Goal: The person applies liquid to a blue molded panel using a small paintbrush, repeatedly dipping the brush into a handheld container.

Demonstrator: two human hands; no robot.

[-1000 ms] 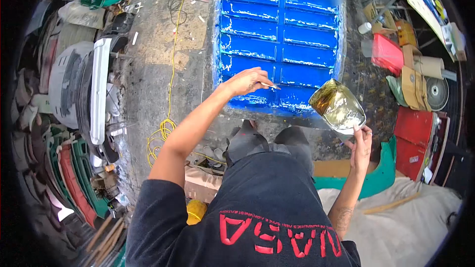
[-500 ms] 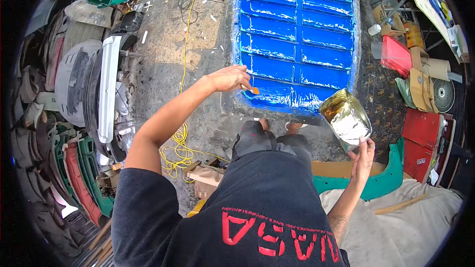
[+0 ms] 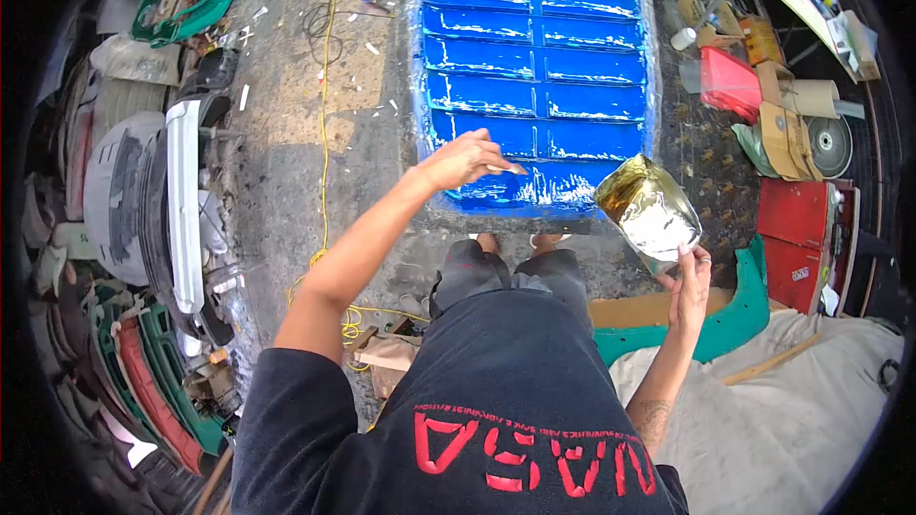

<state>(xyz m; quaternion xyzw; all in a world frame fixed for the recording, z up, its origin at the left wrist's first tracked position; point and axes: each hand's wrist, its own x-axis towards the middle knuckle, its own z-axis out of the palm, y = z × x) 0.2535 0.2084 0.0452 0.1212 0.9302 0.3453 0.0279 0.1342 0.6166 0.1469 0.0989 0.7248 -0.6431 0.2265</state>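
Note:
My left hand (image 3: 466, 159) is closed on a small, thin tool (image 3: 515, 170) with a pale tan end, just over the near part of the blue ribbed panel (image 3: 587, 95). White streaks mark the panel's ridges, with a dense patch close to the tool. At the panel's near right corner, my right hand (image 3: 694, 277) grips the lower edge of an open, tilted metal container (image 3: 658, 219), shiny gold and silver inside. Its contents cannot be made out.
A yellow cable (image 3: 325, 133) runs along the floor at left. Stacked panels (image 3: 124, 200) line the left side. On the right are a red bin (image 3: 730, 81), a cardboard box (image 3: 787, 143), a red cabinet (image 3: 792, 229) and a green curved part (image 3: 744, 315).
My left hand first moved left along the panel's near edge, then back right with the tool. The right hand still holds the container. The camera view has shifted.

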